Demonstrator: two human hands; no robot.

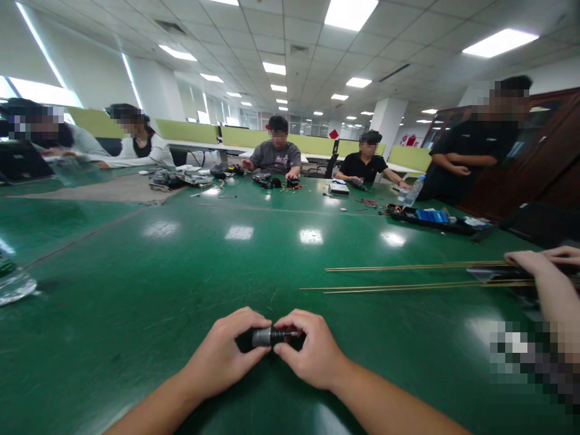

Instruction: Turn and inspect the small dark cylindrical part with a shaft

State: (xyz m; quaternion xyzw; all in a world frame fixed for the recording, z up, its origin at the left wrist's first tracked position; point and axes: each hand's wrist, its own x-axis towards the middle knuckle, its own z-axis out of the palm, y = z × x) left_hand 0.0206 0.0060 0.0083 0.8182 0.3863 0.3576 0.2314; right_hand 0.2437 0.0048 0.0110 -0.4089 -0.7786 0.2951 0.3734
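A small cylindrical part (261, 337) lies level between my hands, low in the middle of the head view. Its left end is smooth and grey, its middle black and ringed, and a thin metallic shaft points right; its exact kind I cannot make out. My left hand (233, 347) grips the grey end between thumb and fingers. Around the black section curls my right hand (312, 350), thumb and fingertips pinching it and partly hiding the shaft. Both hands are close together, just over the green tabletop (181, 290).
Long thin brass-coloured rods (408, 267) reach in from the right, near another person's hand (534, 263). A black tray (435, 220) with blue items lies beyond. Several people sit or stand around the far side, among tools and wires. A clear plastic object (16, 281) is at left.
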